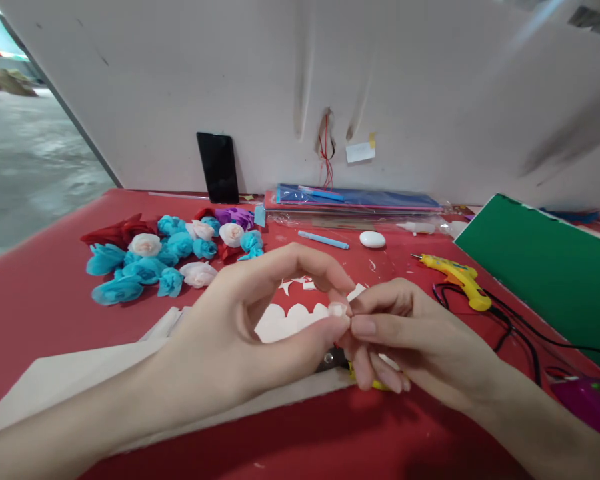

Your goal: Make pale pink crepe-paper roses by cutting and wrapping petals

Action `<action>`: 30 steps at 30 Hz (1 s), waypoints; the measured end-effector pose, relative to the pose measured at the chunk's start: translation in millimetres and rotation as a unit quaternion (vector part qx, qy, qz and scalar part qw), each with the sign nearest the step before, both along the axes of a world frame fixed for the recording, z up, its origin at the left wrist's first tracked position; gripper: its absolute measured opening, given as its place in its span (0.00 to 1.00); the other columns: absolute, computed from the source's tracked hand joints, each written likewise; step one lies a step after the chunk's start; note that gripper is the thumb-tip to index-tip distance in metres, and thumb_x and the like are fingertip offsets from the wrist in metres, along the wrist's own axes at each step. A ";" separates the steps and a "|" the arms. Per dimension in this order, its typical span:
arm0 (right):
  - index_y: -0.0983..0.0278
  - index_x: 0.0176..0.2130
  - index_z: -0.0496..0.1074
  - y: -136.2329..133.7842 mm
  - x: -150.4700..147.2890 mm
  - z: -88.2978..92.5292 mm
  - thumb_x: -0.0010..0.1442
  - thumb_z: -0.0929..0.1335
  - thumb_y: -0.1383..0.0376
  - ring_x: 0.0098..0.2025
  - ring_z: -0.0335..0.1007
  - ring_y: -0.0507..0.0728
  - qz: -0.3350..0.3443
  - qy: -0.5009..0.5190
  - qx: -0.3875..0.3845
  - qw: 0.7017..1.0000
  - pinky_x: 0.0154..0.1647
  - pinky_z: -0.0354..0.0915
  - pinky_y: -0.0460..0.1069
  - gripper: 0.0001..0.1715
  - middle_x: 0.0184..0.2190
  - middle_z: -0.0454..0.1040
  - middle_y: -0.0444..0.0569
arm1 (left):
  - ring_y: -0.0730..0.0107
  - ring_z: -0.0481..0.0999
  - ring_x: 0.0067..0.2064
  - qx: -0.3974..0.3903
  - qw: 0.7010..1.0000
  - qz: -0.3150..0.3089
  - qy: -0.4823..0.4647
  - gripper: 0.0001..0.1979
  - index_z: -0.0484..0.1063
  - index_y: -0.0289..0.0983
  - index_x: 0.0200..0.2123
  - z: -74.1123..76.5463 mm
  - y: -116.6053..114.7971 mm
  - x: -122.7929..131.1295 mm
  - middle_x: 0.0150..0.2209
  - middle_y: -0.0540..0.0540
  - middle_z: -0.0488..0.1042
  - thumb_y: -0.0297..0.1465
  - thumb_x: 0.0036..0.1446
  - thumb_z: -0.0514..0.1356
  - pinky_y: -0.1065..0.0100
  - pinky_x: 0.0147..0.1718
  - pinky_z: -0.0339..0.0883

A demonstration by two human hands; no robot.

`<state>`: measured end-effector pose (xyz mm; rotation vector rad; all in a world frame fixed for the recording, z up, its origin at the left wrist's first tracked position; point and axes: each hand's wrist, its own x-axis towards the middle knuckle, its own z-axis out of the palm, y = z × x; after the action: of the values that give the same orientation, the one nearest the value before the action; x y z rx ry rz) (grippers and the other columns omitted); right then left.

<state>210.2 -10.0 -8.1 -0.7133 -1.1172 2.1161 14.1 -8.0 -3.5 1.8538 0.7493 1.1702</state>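
Note:
My left hand [260,313] pinches a small pale roll of paper [338,309] between thumb and forefinger. The fingertips of my right hand [405,327] are closed on the roll's right end, so both hands meet at it. Behind the curve of my left fingers lies white paper with a scalloped edge [285,324]. Under the hands is a dark, yellow-handled tool, probably scissors [333,359], largely hidden by my right fingers. A large off-white sheet [65,380] spreads beneath my left forearm.
Blue, white, red and purple paper flowers [145,269] are heaped at left. A yellow glue gun [455,277] with a black cord lies at right, by a green board [545,273]. Towards the wall are a blue pen [323,240], a white oval object [373,239] and a leaning phone [218,168].

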 end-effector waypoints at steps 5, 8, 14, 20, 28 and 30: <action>0.69 0.28 0.82 1.3 -0.5 -0.6 0.55 0.73 0.68 0.15 0.65 0.43 0.025 0.018 -0.035 0.999 0.15 0.58 0.36 0.06 0.20 0.80 0.47 | 0.75 0.78 0.34 -0.061 0.998 -0.023 0.025 0.05 0.79 0.44 0.32 8.6 0.9 -6.4 0.30 0.56 0.79 0.32 0.60 0.63 0.79 0.33 0.72; 0.69 0.27 0.82 0.8 -0.4 -1.9 0.55 0.73 0.67 0.15 0.64 0.43 0.037 0.019 -0.048 0.998 0.14 0.57 0.37 0.07 0.20 0.80 0.47 | 0.77 0.78 0.32 -0.067 0.997 -0.023 0.021 0.07 0.81 0.44 0.30 10.8 1.1 -6.1 0.28 0.57 0.80 0.30 0.59 0.63 0.80 0.34 0.72; 0.68 0.28 0.81 0.3 0.7 -4.0 0.55 0.73 0.68 0.14 0.64 0.43 0.052 0.036 -0.043 0.997 0.14 0.55 0.38 0.06 0.20 0.80 0.45 | 0.79 0.77 0.30 -0.112 0.993 -0.043 0.014 0.07 0.81 0.44 0.28 11.0 2.4 -6.8 0.26 0.59 0.80 0.30 0.58 0.65 0.83 0.32 0.71; 0.71 0.28 0.81 1.4 1.4 -6.1 0.55 0.73 0.67 0.15 0.63 0.43 0.074 0.032 -0.043 0.996 0.13 0.53 0.38 0.08 0.20 0.79 0.46 | 0.79 0.80 0.35 -0.259 0.952 -0.158 -0.039 0.08 0.79 0.42 0.31 10.7 2.6 -5.8 0.29 0.59 0.80 0.32 0.63 0.62 0.81 0.36 0.72; 0.71 0.28 0.81 5.9 2.4 -10.6 0.55 0.73 0.67 0.14 0.63 0.43 0.107 0.056 -0.025 0.992 0.13 0.55 0.37 0.08 0.18 0.78 0.47 | 0.78 0.77 0.33 -0.228 0.963 -0.143 -0.014 0.10 0.78 0.44 0.32 5.5 -2.8 -8.2 0.31 0.56 0.79 0.40 0.64 0.61 0.80 0.35 0.73; 0.70 0.27 0.81 5.0 3.3 -9.8 0.54 0.73 0.67 0.13 0.62 0.43 0.100 0.053 -0.032 0.993 0.13 0.55 0.37 0.07 0.17 0.77 0.45 | 0.77 0.77 0.32 -0.222 0.966 -0.130 0.010 0.11 0.77 0.44 0.32 8.2 -3.3 -8.8 0.30 0.57 0.79 0.41 0.64 0.61 0.79 0.33 0.72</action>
<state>213.5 -5.0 -17.9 -0.5302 -1.1054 2.3381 5.3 -11.2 4.7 1.5322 0.6887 0.7436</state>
